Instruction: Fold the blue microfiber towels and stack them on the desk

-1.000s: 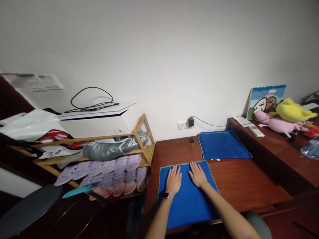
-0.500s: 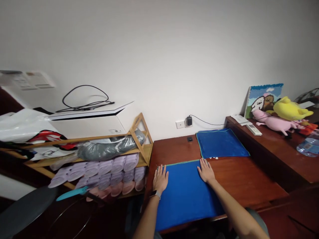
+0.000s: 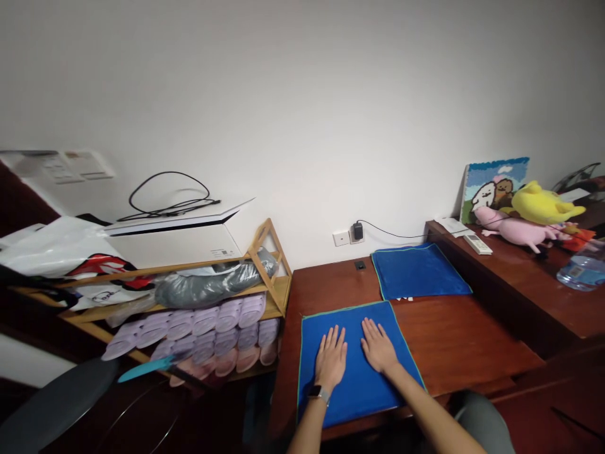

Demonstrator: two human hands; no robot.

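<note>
A blue cloth with a green edge lies spread out at the front of the brown wooden desk. My left hand rests flat on its left half, fingers stretched forward, a watch on the wrist. Flat on the cloth to the right of it is my right hand, its fingers also straight and slightly apart. Neither hand grips anything. Behind and to the right, a second blue cloth with a green border lies near the wall, apart from both hands.
Left stands a wooden rack with purple slippers, a white box and a black cable. A raised desk on the right bears a remote control, plush toys and a water bottle. A charger is plugged into the wall.
Both hands have come inward and toward me, from the cloth's far corners to its middle. The cloth's right edge and corners now show, lying flat.
</note>
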